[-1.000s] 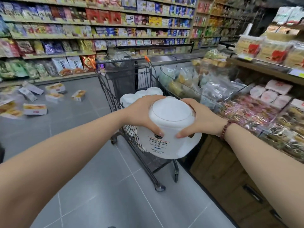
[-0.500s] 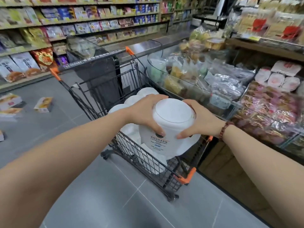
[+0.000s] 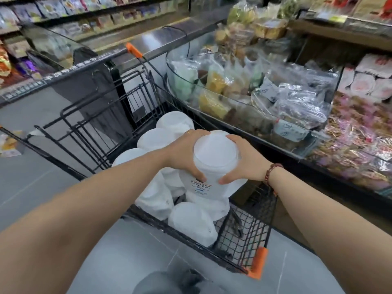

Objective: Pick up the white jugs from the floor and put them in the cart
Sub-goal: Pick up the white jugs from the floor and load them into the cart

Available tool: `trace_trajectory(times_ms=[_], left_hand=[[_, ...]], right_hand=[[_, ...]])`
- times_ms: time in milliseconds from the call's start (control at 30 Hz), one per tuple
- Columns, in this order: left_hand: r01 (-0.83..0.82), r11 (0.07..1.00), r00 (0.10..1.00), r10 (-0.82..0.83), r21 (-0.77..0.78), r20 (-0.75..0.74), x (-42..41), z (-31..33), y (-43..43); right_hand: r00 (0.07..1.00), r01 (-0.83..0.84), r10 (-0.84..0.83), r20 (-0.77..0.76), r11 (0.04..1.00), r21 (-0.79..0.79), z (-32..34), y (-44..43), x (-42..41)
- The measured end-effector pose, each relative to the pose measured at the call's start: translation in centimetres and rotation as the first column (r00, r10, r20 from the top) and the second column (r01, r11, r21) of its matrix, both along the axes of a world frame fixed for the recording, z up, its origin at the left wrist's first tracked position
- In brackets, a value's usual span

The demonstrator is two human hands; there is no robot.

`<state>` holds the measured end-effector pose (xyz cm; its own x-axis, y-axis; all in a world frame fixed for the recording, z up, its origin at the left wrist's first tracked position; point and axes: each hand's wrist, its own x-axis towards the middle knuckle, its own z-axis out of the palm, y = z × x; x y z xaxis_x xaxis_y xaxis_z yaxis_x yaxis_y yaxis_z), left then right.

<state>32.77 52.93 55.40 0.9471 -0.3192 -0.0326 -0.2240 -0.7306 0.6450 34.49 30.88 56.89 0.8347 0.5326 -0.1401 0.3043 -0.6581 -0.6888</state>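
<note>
I hold a white jug [image 3: 214,158] with a printed label upright over the basket of a black wire cart [image 3: 244,236]. My left hand [image 3: 184,151] grips its left side near the top. My right hand [image 3: 244,161] grips its right side. Several more white jugs [image 3: 192,221] lie packed inside the cart under and behind the held one. The bottom of the held jug is hidden among them, so I cannot tell whether it rests on them.
A clear bin of bagged snacks [image 3: 244,90] and a shelf of packaged sweets [image 3: 360,124] stand close on the right of the cart. Boxes [image 3: 9,143] lie on the grey floor at far left. Stocked shelves [image 3: 63,13] run along the back.
I have stepped up to the cart and brought the jug from in front of it to over the basket, lower among the other jugs. Both hands keep the same grip.
</note>
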Motion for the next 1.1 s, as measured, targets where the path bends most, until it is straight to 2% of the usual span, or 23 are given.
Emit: trace_trajectory(times_ms=[233, 433, 600, 767, 933, 1100], left_hand=[[0.100, 0.995, 0.978, -0.100, -0.008, -0.183, 4.8, -6.2, 2.5], [0.244, 0.969, 0.940, -0.229, 0.030, -0.252, 7.4, -9.6, 3.9], [0.306, 0.950, 0.928, -0.284, 0.062, -0.241, 8.2, -11.9, 4.4], [0.305, 0.946, 0.927, -0.269, 0.106, -0.261, 8.7, -13.9, 4.6], [0.354, 0.933, 0.910, -0.328, 0.062, -0.253, 8.6, -13.8, 5.0], [0.337, 0.939, 0.919, -0.313, 0.063, -0.241, 8.5, -14.1, 5.8]], right_hand=[[0.987, 0.122, -0.134, -0.093, 0.984, -0.132, -4.7, 2.6, 2.5], [0.942, 0.262, -0.287, -0.171, 0.952, -0.158, -8.3, 4.9, 2.4], [0.938, 0.293, -0.327, -0.113, 0.924, -0.244, -9.9, 6.2, 2.2], [0.917, 0.337, -0.385, -0.108, 0.890, -0.306, -11.1, 7.3, 1.6], [0.899, 0.386, -0.431, -0.077, 0.863, -0.326, -11.3, 7.9, 0.5], [0.889, 0.421, -0.458, -0.008, 0.825, -0.378, -11.3, 8.8, -0.3]])
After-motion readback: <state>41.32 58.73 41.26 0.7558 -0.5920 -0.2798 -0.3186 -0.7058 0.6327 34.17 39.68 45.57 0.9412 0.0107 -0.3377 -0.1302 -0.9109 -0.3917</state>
